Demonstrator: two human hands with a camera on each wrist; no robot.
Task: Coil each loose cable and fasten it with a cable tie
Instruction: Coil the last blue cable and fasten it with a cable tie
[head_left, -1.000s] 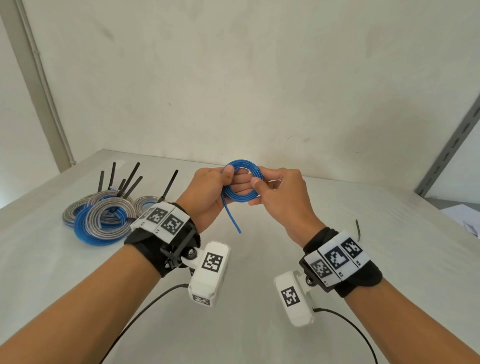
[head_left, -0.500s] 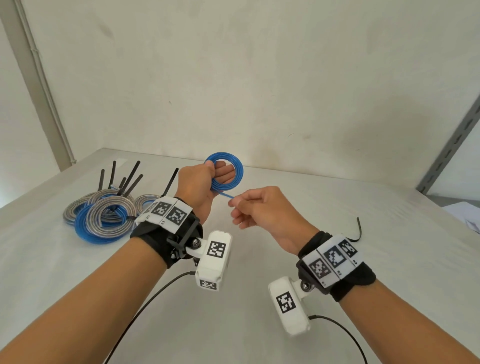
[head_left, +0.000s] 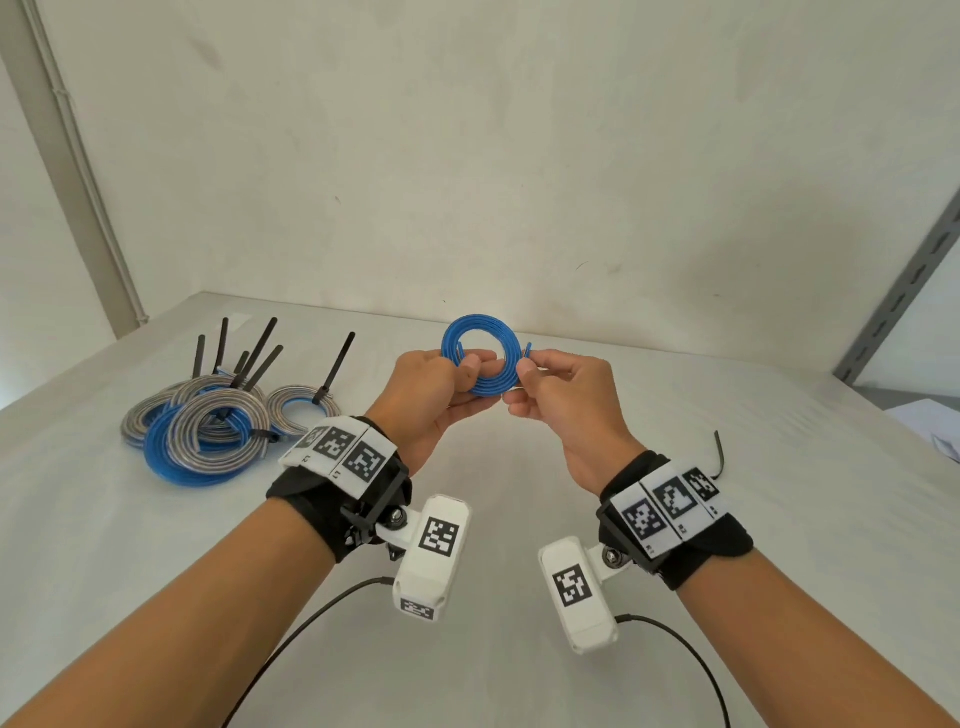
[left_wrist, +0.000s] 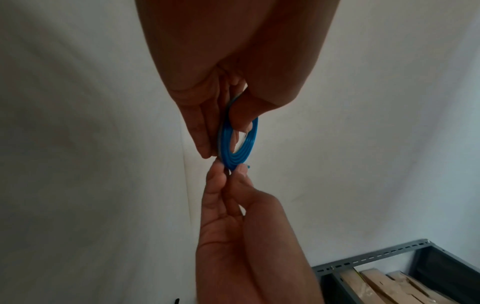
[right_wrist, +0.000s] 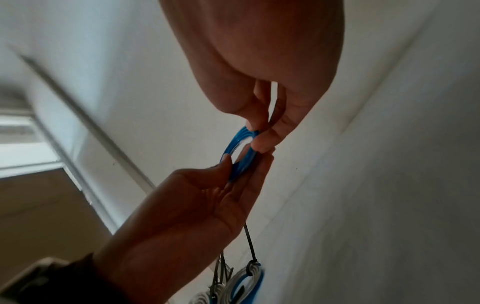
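in the head view, both hands are raised above the table (head_left: 519, 519) and hold a small blue cable coil (head_left: 485, 338) between them. the left hand (head_left: 426, 395) pinches the coil's left side with thumb on the near face and fingers behind. the right hand (head_left: 566, 405) pinches the coil's right edge between thumb and forefinger, where a short cable end sticks up. the coil stands nearly upright, facing the camera, clear of the tabletop. on the table to the left lies a pile of coiled cables (head_left: 208, 431), blue and silvery, each with a black cable tie tail (head_left: 340, 364) standing up. a single loose cable tie (head_left: 719, 454) lies on the table to the right, just beyond the right wrist.

in the left wrist view, the left hand (left_wrist: 233, 72) comes from the top, its thumb pressed into the ring of the blue cable coil (left_wrist: 237, 150) and its fingers flat behind it. the right hand (left_wrist: 239, 236) reaches up from below and nips the coil's lower edge.

in the right wrist view, the right hand (right_wrist: 272, 82) grips the top of the blue cable coil (right_wrist: 240, 152) with fingertips, and the left hand (right_wrist: 207, 205) holds its lower part. the pile of coiled cables (right_wrist: 241, 283) shows blurred at the bottom.
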